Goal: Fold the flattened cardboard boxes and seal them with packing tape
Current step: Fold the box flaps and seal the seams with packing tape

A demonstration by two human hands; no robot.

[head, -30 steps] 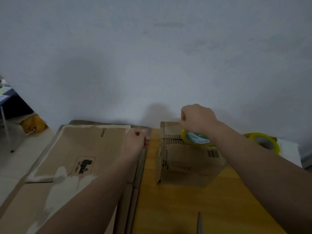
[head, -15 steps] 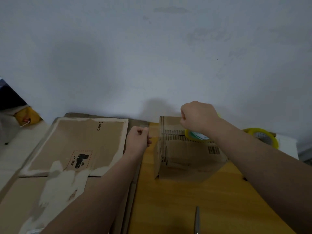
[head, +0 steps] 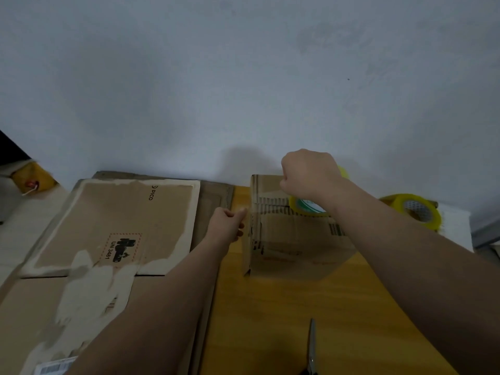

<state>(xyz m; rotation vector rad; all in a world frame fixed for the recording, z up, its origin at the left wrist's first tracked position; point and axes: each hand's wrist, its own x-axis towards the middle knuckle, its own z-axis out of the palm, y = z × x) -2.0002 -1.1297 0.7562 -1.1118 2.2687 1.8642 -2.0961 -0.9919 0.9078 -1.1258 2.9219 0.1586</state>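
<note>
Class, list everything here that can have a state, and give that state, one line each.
Box, folded up, standing on the table.
Tape roll, gripped by the right hand at the box top.
Left hand, fingers curled beside the box; contents unclear.
Spare roll, lying untouched at right.
Flat cardboard, unfolded, lying at left.
Scissors, closed, lying on the table.

1. Setting: an informal packing station in a plain room; whether home or storeroom cannot be determined.
2. Evidence: a wooden table (head: 270,307) against a bare plastered wall (head: 243,77); flattened cardboard boxes (head: 121,217) stacked at left; a tape roll (head: 305,208), a spare roll (head: 430,220) and scissors (head: 312,347) to hand.
</note>
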